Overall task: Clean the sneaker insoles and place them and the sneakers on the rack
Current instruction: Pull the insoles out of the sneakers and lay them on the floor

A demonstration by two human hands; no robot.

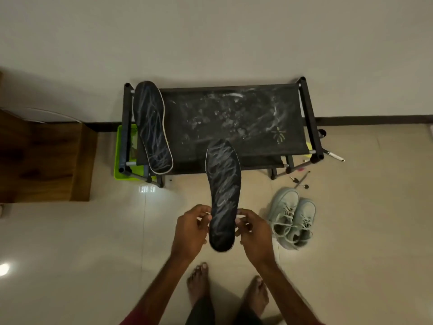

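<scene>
I hold a dark insole (223, 188) streaked with white marks, toe end pointing away from me over the rack's front edge. My left hand (191, 228) pinches its heel end from the left and my right hand (254, 231) pinches it from the right. A second dark insole (152, 127) lies on the left side of the black rack (234, 113), whose fabric top is smeared with white dust. A pair of pale green sneakers (293, 216) stands on the floor to the right of my hands.
A lime green bin (119, 160) sits under the rack's left end. A wooden cabinet (42, 158) stands at the left. Small tools and a pen (302, 179) lie on the tiles by the rack's right legs. My bare feet (225, 289) are below.
</scene>
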